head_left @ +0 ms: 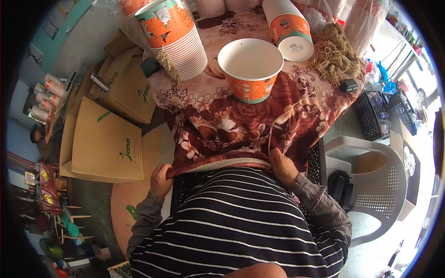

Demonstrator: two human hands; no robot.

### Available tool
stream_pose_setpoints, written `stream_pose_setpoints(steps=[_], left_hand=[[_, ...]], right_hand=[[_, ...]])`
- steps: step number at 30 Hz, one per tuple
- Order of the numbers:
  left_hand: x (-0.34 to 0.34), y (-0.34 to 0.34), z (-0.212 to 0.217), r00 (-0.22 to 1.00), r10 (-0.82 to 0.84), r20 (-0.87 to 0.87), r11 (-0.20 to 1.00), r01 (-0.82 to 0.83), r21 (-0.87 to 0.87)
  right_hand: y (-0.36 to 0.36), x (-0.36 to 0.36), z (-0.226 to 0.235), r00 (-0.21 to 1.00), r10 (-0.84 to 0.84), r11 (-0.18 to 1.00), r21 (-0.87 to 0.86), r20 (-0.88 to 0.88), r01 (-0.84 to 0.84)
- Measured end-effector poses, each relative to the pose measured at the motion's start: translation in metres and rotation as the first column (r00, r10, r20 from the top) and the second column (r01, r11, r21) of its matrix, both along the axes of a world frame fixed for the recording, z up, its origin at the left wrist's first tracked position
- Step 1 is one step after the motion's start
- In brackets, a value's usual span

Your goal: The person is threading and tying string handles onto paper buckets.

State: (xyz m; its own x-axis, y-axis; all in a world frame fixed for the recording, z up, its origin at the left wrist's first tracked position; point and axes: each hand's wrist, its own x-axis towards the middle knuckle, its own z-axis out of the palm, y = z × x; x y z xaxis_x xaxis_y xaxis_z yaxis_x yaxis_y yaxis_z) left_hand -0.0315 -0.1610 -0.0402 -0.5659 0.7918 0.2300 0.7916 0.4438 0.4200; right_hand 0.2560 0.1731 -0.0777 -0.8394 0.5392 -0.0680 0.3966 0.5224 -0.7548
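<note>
A brown floral cloth (222,132) covers the table in front of me and hangs over its near edge. My left hand (161,180) is closed on the cloth's near left edge, and my right hand (282,167) grips the same edge further right. Between them the pale hem bows across my striped shirt. Beyond my hands a large orange paper bucket (251,69) stands upright, its white inside bare. To its left leans a tall stack of paper buckets (178,46). Another paper bucket (289,32) lies on its side at the back right, base toward me.
A bundle of tan string (334,53) and a small black object (348,85) lie at the table's right. Cardboard boxes (106,143) stand on the left. A grey plastic chair (371,185) is at my right, with black crates (373,113) behind it.
</note>
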Motion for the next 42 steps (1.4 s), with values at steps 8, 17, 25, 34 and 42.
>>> stream_pose_setpoints(steps=[8,17,25,34,42], left_hand=[[0.014,-0.054,0.068,0.748,-0.009,0.664,0.965,0.180,-0.190],[0.023,-0.034,0.064,0.567,0.119,0.815,0.828,0.397,-0.397],[0.044,0.143,0.093,0.526,-0.670,0.523,0.692,0.697,0.186],[0.106,0.206,0.040,0.221,-0.809,0.544,0.251,0.968,-0.021],[0.105,0.202,0.046,0.270,-0.774,0.573,0.353,0.935,0.035]], right_hand=[[0.006,0.013,0.056,0.972,-0.040,0.948,-0.317,-0.230,-0.036],[0.034,0.039,0.056,0.943,0.270,0.896,-0.309,-0.192,-0.320],[0.022,0.029,0.056,0.951,0.137,0.851,-0.458,-0.278,-0.257],[0.023,0.027,0.056,0.903,-0.237,0.779,-0.626,-0.358,-0.044],[0.023,-0.001,0.077,0.914,-0.079,0.901,-0.421,-0.397,-0.105]])
